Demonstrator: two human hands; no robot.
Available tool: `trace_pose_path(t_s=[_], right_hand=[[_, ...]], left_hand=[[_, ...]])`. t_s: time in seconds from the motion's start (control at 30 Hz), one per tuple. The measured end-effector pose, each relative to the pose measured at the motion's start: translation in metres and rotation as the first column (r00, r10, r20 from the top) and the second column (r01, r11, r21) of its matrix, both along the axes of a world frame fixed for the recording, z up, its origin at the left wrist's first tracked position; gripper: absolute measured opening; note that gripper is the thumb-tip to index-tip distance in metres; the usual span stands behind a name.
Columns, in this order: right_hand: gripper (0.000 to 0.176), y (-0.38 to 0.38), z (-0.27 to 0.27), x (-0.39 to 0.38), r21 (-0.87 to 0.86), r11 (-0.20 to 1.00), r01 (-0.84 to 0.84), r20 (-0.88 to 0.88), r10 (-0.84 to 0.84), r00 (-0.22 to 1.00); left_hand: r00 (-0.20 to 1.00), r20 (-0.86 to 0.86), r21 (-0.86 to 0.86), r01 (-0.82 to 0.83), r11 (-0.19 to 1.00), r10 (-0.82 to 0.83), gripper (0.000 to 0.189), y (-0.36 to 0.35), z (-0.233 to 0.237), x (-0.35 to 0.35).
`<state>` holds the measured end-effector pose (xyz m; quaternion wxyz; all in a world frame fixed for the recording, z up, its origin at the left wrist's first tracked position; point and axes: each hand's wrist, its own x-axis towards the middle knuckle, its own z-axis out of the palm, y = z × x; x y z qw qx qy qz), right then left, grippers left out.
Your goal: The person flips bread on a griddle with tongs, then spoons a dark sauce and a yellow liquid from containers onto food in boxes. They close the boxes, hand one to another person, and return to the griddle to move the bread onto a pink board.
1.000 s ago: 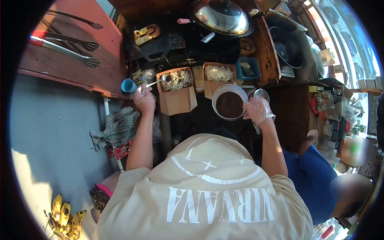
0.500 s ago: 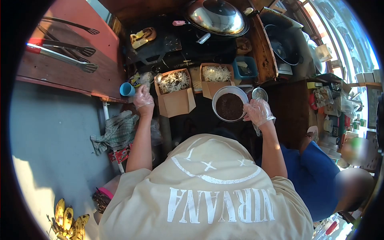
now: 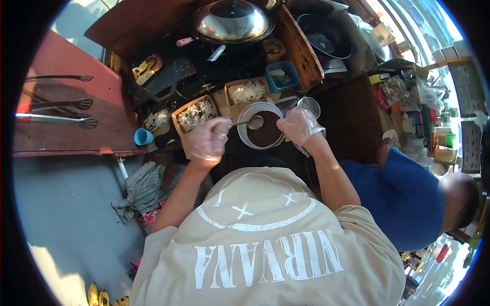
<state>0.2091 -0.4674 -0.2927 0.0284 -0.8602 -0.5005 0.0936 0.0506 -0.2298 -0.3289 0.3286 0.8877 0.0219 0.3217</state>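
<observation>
My left hand [image 3: 208, 138], in a clear plastic glove, is closed around the handle of a spoon [image 3: 255, 122]. The spoon's bowl is over a white tub [image 3: 245, 138] of dark brown granules [image 3: 266, 133]. At the tub's right rim, my gloved right hand [image 3: 301, 126] has its fingers closed on the edge. An open cardboard box [image 3: 182, 136] with pale shreds [image 3: 198, 114] on top lies just beyond my left hand, which hides part of it. Behind the tub stands a second open box of pale shreds [image 3: 247, 92].
A blue cup [image 3: 143, 136] stands at the left edge of the counter. Toward the back are a lidded pan [image 3: 232, 21] and a blue container [image 3: 282, 76]. A small round bowl [image 3: 309, 106] sits right of the tub. Another person in blue [image 3: 393, 201] is at my right.
My left hand has moved right, from beside the blue cup to the tub, and now holds a spoon over the granules. My right hand stays at the tub's rim. The whole view has shifted.
</observation>
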Motion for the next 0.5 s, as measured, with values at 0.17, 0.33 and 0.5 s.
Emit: trace_pose_path(t_s=[0.17, 0.33, 0.5], right_hand=[[0.016, 0.001, 0.007, 0.001, 0.028, 1.0, 0.0, 0.041, -0.001, 0.999], [0.01, -0.003, 0.0, 0.007, 0.037, 0.999, -0.004, 0.064, 0.002, 0.998], [0.017, -0.009, 0.003, 0.013, 0.083, 0.992, 0.093, -0.066, -0.088, 0.994]], left_hand=[[0.957, -0.268, -0.54, -0.051, 0.84, -0.114, 0.018, -0.026, -0.003, 0.019], [0.935, -0.341, -0.757, -0.212, 0.618, -0.098, 0.018, -0.019, 0.005, 0.024], [0.941, -0.338, -0.766, -0.261, 0.588, -0.022, 0.018, -0.02, -0.001, 0.031]])
